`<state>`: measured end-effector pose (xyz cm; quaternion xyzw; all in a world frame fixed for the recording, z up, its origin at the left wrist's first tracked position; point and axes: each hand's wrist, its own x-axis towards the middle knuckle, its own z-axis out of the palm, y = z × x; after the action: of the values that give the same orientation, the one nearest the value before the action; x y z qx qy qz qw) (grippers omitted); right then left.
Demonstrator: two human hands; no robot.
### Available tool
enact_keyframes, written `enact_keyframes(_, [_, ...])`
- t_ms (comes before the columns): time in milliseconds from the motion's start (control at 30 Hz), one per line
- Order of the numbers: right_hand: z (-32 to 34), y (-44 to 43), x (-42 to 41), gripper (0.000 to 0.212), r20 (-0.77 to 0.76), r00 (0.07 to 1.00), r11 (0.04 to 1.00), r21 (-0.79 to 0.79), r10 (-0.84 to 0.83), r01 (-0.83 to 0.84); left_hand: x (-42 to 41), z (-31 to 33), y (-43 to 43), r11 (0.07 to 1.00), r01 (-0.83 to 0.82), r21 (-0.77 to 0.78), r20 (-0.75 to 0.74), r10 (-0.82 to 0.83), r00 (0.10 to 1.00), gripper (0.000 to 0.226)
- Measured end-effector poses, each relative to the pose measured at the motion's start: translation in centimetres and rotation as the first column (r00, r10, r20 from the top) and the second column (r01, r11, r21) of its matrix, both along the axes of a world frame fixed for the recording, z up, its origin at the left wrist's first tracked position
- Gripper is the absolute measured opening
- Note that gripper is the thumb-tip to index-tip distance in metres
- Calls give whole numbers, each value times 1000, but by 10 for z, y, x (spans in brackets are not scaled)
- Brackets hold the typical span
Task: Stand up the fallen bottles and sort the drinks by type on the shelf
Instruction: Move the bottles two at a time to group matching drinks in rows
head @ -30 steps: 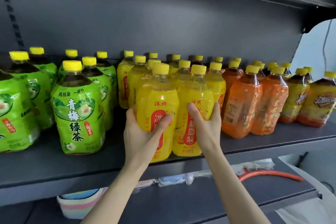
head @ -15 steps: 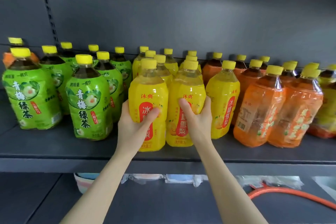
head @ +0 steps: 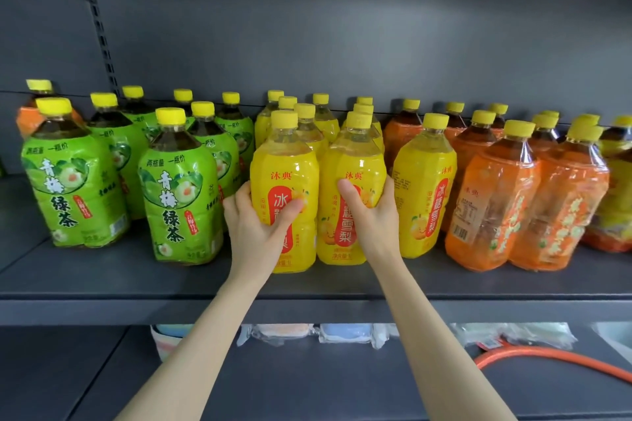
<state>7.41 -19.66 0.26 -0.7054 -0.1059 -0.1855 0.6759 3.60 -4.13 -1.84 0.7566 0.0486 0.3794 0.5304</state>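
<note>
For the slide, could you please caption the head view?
Left hand and right hand each grip an upright yellow bottle on the shelf.

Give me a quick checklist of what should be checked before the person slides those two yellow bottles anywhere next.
1. Left hand grips the left yellow bottle: ok, fingers wrap its label.
2. Right hand grips the right yellow bottle: ok.
3. Both held bottles upright: ok.
4. Fallen bottles in view: ok, none seen lying down.
5. Sorting done: not ok, an orange bottle stands behind the green bottles at far left.
6. Free shelf space behind the held bottles: cannot tell, more yellow bottles hide it.
</note>
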Motion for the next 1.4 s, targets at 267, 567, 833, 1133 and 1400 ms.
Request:
enact_keyframes(267, [9,-5,-18,104,-38,998,976,-213,-43,34,-19,7,-6,961,-106,256,-70,127,989,97])
enact_keyframes(567, [14,-24,-58,53,184,972,846,-487,-142,216,-81,31,5,865,-78,496,-108,150,983,41])
enact_keyframes(833, [52,28,-110,15,319,946,899,-397,-55,186,-149,76,46,879,-143,456,47,136,990,18])
enact_keyframes(1133, [52,197,-196,11,338,927,954,-292,163,-62,-260,70,202,941,-188,282,98,167,981,10])
enact_keyframes(1400, [25,360,-260,11,233,936,943,-265,263,-199,-334,37,358,940,-257,227,10,261,965,15])
